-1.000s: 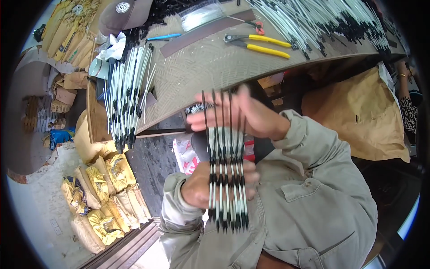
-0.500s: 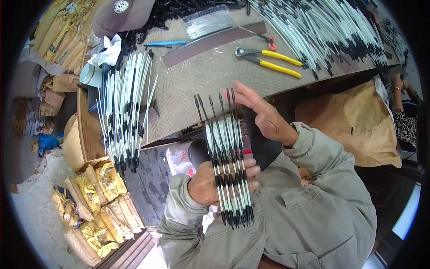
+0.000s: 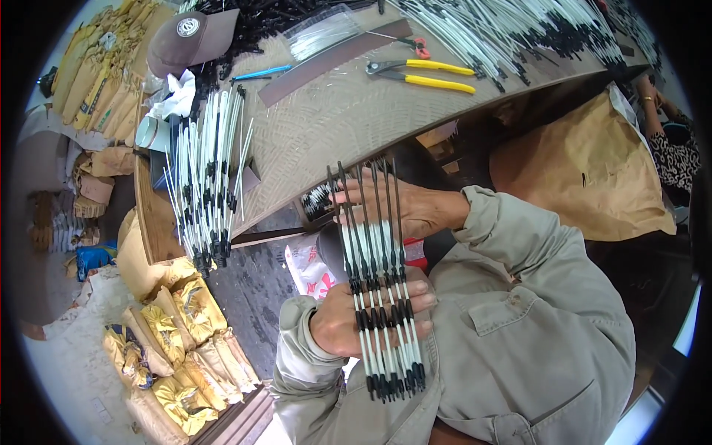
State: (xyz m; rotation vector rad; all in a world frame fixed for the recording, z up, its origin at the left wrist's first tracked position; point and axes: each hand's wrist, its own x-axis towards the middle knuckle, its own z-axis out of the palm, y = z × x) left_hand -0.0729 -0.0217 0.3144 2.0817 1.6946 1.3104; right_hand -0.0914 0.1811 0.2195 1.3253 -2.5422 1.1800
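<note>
Rods: a row of thin black-and-white rods (image 3: 382, 319), upright-ish in front of the person's chest, on the near side of the bench (image 3: 319, 107).
Left hand: this one (image 3: 340, 320) has got hold of the rods around their lower half, fingers closed across the row.
Right hand: up at the thin black far ends, the hand (image 3: 415, 208) has its fingers fairly straight and a bit spread behind them; can't tell if it's gripping or just touching.
Bench, left: a bundle of similar sticks (image 3: 211, 174) poking past the edge, cap (image 3: 189, 38) farther back.
Bench, far right: yellow-handled pliers (image 3: 434, 65), then a big stick pile (image 3: 512, 37).
Right side: big brown paper bag (image 3: 578, 174).
</note>
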